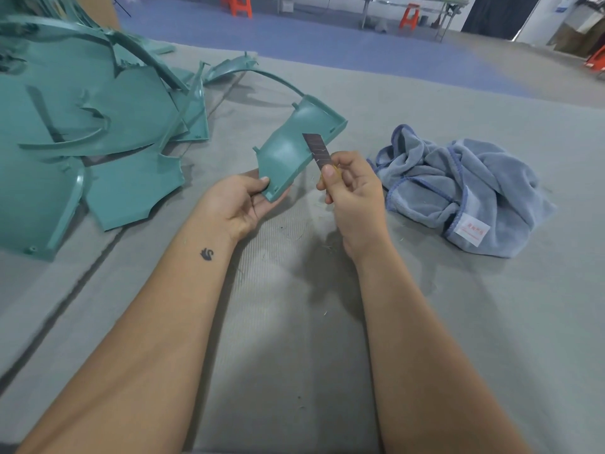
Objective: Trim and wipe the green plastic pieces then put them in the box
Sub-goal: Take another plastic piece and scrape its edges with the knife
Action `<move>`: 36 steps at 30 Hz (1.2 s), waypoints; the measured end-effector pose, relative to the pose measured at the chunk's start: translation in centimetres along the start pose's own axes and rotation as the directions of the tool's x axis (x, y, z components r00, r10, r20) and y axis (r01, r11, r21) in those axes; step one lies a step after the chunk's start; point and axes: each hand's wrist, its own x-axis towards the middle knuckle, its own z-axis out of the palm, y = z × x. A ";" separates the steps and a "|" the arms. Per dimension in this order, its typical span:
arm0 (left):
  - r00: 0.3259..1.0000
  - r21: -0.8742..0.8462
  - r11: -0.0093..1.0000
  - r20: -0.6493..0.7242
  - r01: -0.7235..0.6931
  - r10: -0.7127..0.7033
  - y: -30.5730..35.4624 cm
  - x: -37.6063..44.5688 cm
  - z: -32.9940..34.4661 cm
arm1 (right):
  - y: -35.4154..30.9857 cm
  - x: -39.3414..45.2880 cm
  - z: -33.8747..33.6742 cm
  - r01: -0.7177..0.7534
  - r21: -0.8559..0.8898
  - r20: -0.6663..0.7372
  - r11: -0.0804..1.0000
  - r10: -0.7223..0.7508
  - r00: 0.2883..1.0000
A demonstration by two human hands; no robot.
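Observation:
A curved green plastic piece (288, 149) with a long thin arm is held above the grey mat. My left hand (240, 203) grips its near corner, thumb on top. My right hand (352, 190) pinches a utility knife with a yellow handle; its dark segmented blade (316, 150) points up and lies against the right edge of the piece. A crumpled blue-grey cloth (458, 188) lies on the mat to the right of my right hand. No box is clearly in view.
A large heap of green plastic pieces (82, 126) fills the left side of the grey mat (294, 322). Small green shavings lie on the mat under my hands. Orange stools (240, 4) and table legs stand on the blue floor far behind.

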 end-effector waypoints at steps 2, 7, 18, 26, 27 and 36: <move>1.000 0.011 1.000 -0.006 -0.001 0.001 0.0 0.0 0.0 | 0.0 -0.1 0.0 -0.014 0.005 0.001 1.000 0.014 1.000; 1.000 -0.043 0.999 0.013 -0.002 0.003 -0.1 0.1 0.0 | 0.1 -0.5 0.2 -0.047 -0.078 0.091 0.996 0.054 0.994; 1.000 -0.025 1.000 0.012 -0.009 0.009 -0.2 0.1 0.1 | 0.1 -0.1 -0.1 -0.078 0.032 0.033 0.996 0.077 0.997; 1.000 -0.001 1.000 0.007 -0.020 0.020 -0.4 0.1 0.1 | 0.2 -0.3 0.2 -0.062 -0.055 0.054 0.997 0.065 0.996; 1.000 -0.005 1.000 0.006 -0.019 0.019 -0.4 0.1 0.2 | 0.2 -0.2 0.0 -0.055 -0.051 0.023 0.997 0.056 0.998; 1.000 -0.026 1.000 0.001 -0.011 0.011 -0.3 0.1 0.1 | 0.4 -0.2 0.1 -0.009 -0.124 0.003 0.992 0.010 1.000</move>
